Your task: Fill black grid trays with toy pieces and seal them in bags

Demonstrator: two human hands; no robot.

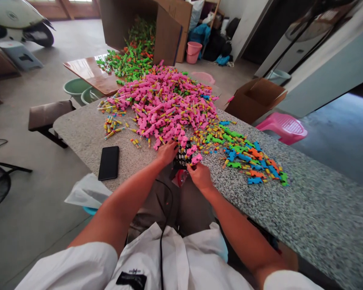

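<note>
A large heap of pink toy pieces (169, 100) with yellow parts covers the middle of the speckled stone table (305, 201). At the near edge of the heap lies a black perforated tray (180, 159). My left hand (168, 152) is closed at the tray's left side, its fingertips by the pink pieces; what they pinch is too small to make out. On the tray's right, my right hand (200, 176) is closed on a pink toy piece (196, 159). A red and clear plastic wrapper (180, 177) is just below the tray.
A black phone (108, 163) lies left on the table. Mixed blue, green and orange toys (254, 159) are on the right. Behind the pink heap, green toys (133, 62) spill from a cardboard box (167, 34). A pink stool (282, 127) stands beyond the table.
</note>
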